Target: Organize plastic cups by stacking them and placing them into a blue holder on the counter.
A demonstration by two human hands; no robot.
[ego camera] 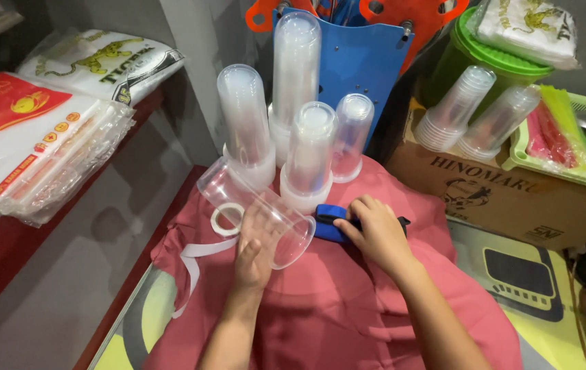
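1. Clear plastic cup stack (255, 209), lying on its side on the pink cloth (347, 308), open mouth toward me and closed end pointing up and to the left.
2. Surroundings: just behind the lying stack, four upright stacks of clear cups (303, 116) stand mouth down on the same cloth, the nearest almost touching it. A roll of clear tape (227, 219) lies just left of it, partly seen through the cup wall, and a white strip (200, 250) trails off the cloth's left edge.
3. Further things: a blue panel (365, 58) rises behind the upright stacks; to the right a cardboard box (505, 192) carries two leaning cup stacks (478, 113) and a green basket (560, 161). On the red shelf (5, 253) at left lie flat packs of plastic bags (39, 151).
4. My left hand (255, 247): fingers spread and fairly open, laid against the lower side of the lying stack near its rim, seen partly through the plastic; it steadies the stack rather than wrapping round it.
5. My right hand (375, 229): fingers curled down onto a blue object with a black end (330, 223), which lies on the cloth just right of the stack's mouth. I cannot tell whether the fingers grip it or only press on it.
6. Pose: both my forearms reach up from the lower edge, the left nearly straight, the right angled in from the right, wrists low over the cloth.
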